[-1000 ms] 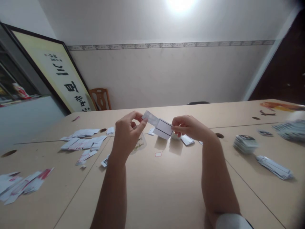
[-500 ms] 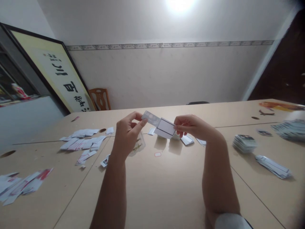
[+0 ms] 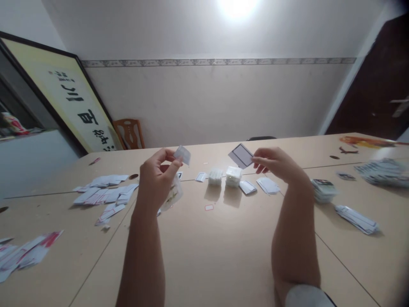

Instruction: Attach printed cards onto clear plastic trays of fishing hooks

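Note:
My left hand (image 3: 159, 175) pinches a small translucent piece (image 3: 183, 155) between thumb and fingers, raised over the table. To the right, my right hand (image 3: 276, 164) grips the edge of a white card with a dark border (image 3: 241, 156). The two held pieces are apart. Below and between the hands stand two small stacks, a left one (image 3: 215, 177) and a right one (image 3: 233, 176). White cards (image 3: 247, 187) and more white paper (image 3: 268, 185) lie beside them. Partly hidden by my left hand is a clear bag (image 3: 173, 197).
White slips (image 3: 108, 194) are spread on the left of the table (image 3: 217, 264), with more at the lower left (image 3: 28, 253). On the right are a card stack (image 3: 323, 190), a long bundle (image 3: 356, 219) and a large pile (image 3: 380, 172). A small red-edged label (image 3: 208, 207) lies centrally.
The translucent piece and the bordered card, together earlier, are now apart. My left hand has moved left with the piece, and my right hand right with the card. The view has shifted slightly.

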Available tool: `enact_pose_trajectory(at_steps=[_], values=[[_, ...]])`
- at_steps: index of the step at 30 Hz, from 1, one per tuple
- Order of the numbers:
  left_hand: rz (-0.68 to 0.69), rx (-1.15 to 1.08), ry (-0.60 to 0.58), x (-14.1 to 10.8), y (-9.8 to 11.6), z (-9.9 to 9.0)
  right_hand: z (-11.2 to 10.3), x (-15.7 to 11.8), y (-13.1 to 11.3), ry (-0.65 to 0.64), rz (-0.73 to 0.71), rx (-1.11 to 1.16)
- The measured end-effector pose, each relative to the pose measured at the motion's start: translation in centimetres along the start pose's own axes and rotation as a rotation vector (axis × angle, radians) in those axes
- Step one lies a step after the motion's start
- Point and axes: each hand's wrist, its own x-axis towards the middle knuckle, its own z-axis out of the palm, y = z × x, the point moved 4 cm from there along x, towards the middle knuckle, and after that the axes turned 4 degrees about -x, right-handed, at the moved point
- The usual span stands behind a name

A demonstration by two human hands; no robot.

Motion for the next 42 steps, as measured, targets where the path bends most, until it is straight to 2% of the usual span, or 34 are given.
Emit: enact_pose_trajectory(at_steps=[2, 4, 7, 10, 14, 18, 23, 30, 33, 36, 38, 39, 42], values=[[0.008, 0.006, -0.031, -0.1, 0.2, 0.4, -0.4, 1.0, 2.7, 0.074, 0.169, -0.033], [0.016, -0.002, -0.057, -0.1, 0.2, 0.7, -0.2, 2.1, 6.0, 0.089, 0.390, -0.093], [0.025, 0.001, -0.063, -0.1, 0.2, 0.8, 1.2, 3.7, 10.2, 0.021, 0.521, -0.110], [0.026, 0.009, -0.074, -0.1, 0.1, 0.8, 3.0, 4.3, 12.8, -0.080, 0.619, -0.112], [0.035, 0.034, -0.071, 0.0, 0.2, 0.8, 4.6, 3.5, 13.2, -0.204, 0.680, -0.101], [0.030, 0.051, -0.082, -0.1, 0.3, 1.0, 5.0, 2.2, 11.7, -0.271, 0.604, -0.041], [0.035, 0.039, -0.112, -0.3, 0.2, 1.3, 4.7, 1.7, 11.7, -0.252, 0.608, -0.054], [0.082, 0.057, -0.113, -0.3, 0.5, 1.5, 3.8, 3.0, 12.7, -0.182, 0.618, -0.111], [0.116, 0.086, -0.107, -0.3, 0.5, 1.6, 2.1, 3.4, 11.1, -0.110, 0.541, -0.113], [0.167, 0.135, -0.089, -0.4, 0.6, 2.1, 1.0, 2.8, 6.4, -0.059, 0.301, -0.010], [0.204, 0.157, -0.083, -0.6, 0.7, 2.6, 1.5, 1.7, 1.6, -0.095, -0.043, 0.213], [0.220, 0.161, -0.082, -0.7, 0.9, 2.8, 2.0, 1.0, -0.6, -0.116, -0.141, 0.273], [0.248, 0.163, -0.082, -1.0, 1.4, 3.4, 5.1, -1.3, -5.6, -0.318, -0.244, 0.294]])
